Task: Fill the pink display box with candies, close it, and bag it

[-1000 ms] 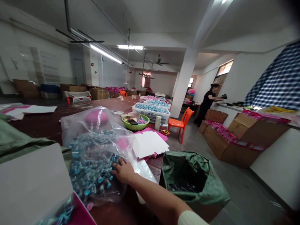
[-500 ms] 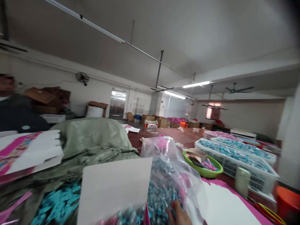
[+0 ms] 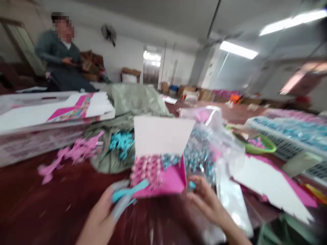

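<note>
My left hand (image 3: 102,211), with pale coverings on its fingers, is closed on a flat blue plastic piece (image 3: 139,188) at the front left of an open box. The box's white lid (image 3: 163,136) stands up and its inside (image 3: 175,180) is bright pink. Rows of small pink pieces (image 3: 145,168) fill its left part; a few blue-grey ones (image 3: 170,160) lie at the back right. My right hand (image 3: 208,202), at the box's right edge, pinches a small blue piece (image 3: 192,185), blurred. Behind that hand, a clear plastic bag (image 3: 227,146) holds many blue-grey pieces.
Pink plastic pieces (image 3: 79,149) and blue ones (image 3: 122,141) lie left of the box, by a green cloth (image 3: 138,98). White cardboard (image 3: 270,183), a green basin (image 3: 268,144) and a white crate (image 3: 283,146) stand right. A person (image 3: 61,54) stands back left.
The view has swung down and left. My right hand has come out of the bag to the box with a small blue piece. My left hand has come into view, holding the flat blue piece.
</note>
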`<state>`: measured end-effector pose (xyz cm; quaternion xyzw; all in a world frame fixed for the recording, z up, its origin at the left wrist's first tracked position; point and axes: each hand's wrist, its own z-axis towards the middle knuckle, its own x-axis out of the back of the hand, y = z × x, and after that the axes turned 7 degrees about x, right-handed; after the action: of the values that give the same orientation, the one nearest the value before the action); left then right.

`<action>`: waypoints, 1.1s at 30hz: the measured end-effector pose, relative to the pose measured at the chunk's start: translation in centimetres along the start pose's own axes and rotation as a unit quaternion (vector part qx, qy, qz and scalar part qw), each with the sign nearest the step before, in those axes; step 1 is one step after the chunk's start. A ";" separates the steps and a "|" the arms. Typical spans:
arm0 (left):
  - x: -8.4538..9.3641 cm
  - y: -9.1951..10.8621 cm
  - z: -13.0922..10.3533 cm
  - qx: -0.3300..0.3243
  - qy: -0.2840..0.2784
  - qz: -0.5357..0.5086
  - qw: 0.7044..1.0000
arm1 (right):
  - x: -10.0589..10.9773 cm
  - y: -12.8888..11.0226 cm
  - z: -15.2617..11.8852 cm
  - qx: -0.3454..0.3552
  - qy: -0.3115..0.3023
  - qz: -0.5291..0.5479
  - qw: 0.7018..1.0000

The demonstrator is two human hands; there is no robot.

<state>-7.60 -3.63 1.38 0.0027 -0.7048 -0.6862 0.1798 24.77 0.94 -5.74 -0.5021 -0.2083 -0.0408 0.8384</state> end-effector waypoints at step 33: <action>-10.1 -3.1 -1.8 0.052 -0.381 0.050 0.922 | 1.7 -1.2 -1.0 0.078 -0.216 -0.031 0.973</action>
<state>1.57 -2.98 -4.21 -0.2851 -0.7538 -0.5880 -0.0687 26.32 -0.27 -4.51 -0.4257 -0.4022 0.0592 0.8084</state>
